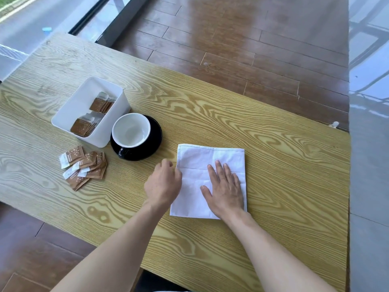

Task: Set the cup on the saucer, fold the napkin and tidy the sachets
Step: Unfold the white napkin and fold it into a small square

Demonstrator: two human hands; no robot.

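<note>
Resting flat on the white folded cloth napkin (202,165), the right hand (225,186) presses down with fingers extended and slightly spread. The left hand (163,183) sits at the napkin's left edge, fingers curled; whether they pinch the cloth cannot be told. The black cup with white interior (131,133) stands on the black saucer (155,133). Loose brown paper sachets (84,167) lie on the wood-grain table (252,127), near the white plastic box (69,110) holding further sachets.
</note>
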